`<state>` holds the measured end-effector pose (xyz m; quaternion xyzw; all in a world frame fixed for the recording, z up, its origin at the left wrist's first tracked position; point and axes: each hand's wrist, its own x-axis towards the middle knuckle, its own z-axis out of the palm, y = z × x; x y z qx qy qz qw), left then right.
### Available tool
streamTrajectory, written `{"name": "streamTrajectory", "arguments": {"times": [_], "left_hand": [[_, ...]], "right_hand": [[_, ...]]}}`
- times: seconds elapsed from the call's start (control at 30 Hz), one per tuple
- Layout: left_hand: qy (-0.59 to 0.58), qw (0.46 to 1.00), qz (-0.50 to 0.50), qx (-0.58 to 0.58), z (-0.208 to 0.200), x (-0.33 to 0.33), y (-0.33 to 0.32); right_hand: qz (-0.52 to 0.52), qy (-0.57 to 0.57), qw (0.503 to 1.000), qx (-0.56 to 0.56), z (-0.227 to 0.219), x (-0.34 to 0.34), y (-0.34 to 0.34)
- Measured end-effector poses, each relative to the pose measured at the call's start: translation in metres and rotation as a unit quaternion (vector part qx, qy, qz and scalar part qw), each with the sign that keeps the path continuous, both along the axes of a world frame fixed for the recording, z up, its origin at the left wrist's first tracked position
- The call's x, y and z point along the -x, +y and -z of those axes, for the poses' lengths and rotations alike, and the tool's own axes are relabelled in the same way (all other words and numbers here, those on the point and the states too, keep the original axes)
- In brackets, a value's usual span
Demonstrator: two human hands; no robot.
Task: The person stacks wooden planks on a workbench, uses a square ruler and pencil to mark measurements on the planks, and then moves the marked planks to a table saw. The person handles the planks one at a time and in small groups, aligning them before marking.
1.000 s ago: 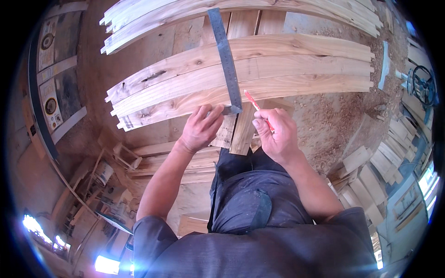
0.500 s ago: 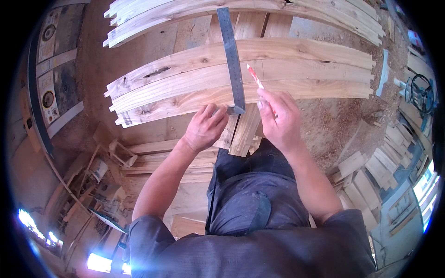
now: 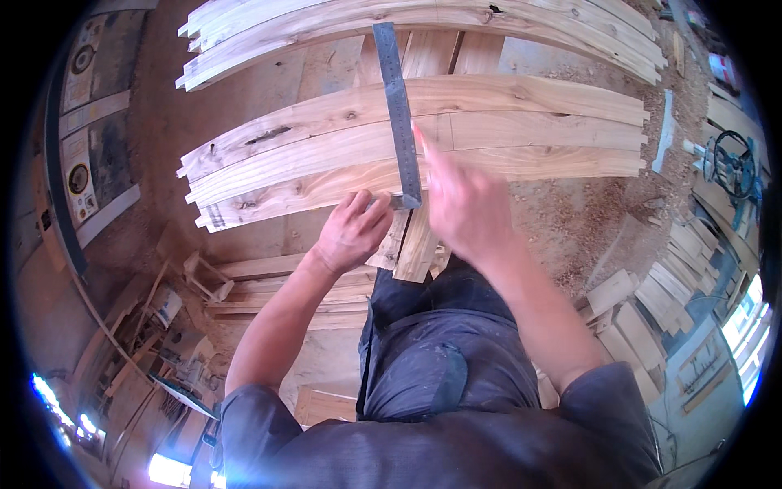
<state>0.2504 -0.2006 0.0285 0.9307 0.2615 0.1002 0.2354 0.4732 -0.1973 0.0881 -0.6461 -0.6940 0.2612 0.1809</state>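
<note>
Against left fingers [image 3: 376, 213], metal square [image 3: 398, 114]

The square [image 3: 397, 114] looks matt metal — the boards [image 3: 505, 130], smooth wood.

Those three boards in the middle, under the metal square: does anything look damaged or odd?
Yes: the far board has a dark, ragged gash on its left half, unlike the paler wood around it. The near board has dark smudges at its left end.
</note>
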Motion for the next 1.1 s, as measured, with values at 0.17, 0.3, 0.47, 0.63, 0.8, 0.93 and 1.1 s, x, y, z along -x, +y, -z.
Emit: {"name": "streamTrajectory", "arguments": {"times": [0.17, 0.3, 0.47, 0.63, 0.8, 0.93, 1.1], "left_hand": [[0.005, 1.000, 0.008, -0.004, 0.002, 0.000, 0.000], [0.016, 1.000, 0.016, -0.016, 0.001, -0.004, 0.001], [-0.015, 0.999, 0.029, -0.002, 0.001, -0.027, -0.001], [-0.035, 0.999, 0.026, 0.013, 0.011, -0.053, -0.003], [-0.046, 0.999, 0.018, 0.020, 0.008, -0.055, -0.002], [-0.057, 0.998, 0.015, 0.020, 0.013, -0.053, -0.001], [-0.056, 0.998, 0.013, 0.018, 0.010, -0.056, 0.001]], "right_hand": [[-0.050, 0.014, 0.973, 0.224, -0.041, 0.004, -0.084], [0.036, 0.096, 0.979, 0.177, -0.043, -0.007, -0.094], [0.161, 0.148, 0.971, 0.100, -0.041, -0.038, -0.081], [0.195, 0.148, 0.965, 0.097, -0.039, -0.057, -0.086], [0.195, 0.158, 0.965, 0.071, -0.033, -0.060, -0.089], [0.206, 0.171, 0.960, 0.081, -0.031, -0.063, -0.090], [0.209, 0.171, 0.958, 0.090, -0.025, -0.066, -0.091]]}}
